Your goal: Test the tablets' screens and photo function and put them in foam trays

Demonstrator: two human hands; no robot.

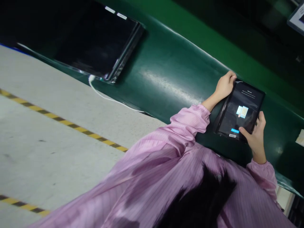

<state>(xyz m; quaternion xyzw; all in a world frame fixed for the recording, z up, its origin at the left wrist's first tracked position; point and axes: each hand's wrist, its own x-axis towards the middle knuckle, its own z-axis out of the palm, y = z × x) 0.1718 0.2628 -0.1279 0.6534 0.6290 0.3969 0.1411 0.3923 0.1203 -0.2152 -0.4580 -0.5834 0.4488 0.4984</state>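
A black tablet (249,95) with a lit screen is between my hands at the right, over the green bench. Its dark display shows small white text, a picture and a blue button, and a white label lies along the lower edge. My left hand (225,85) grips the tablet's upper left corner, its fingers curled at the edge. On the right side, my right hand (256,136) holds the lower right edge, with the thumb over the front near the blue button. The fingers behind the tablet are partly hidden.
A flat stack of dark panels (95,41) in clear wrap lies on the green bench (163,76) at the left, with white labels on top. A white cable (106,97) hangs along the bench's near edge. Yellow-black tape (66,123) marks the grey floor.
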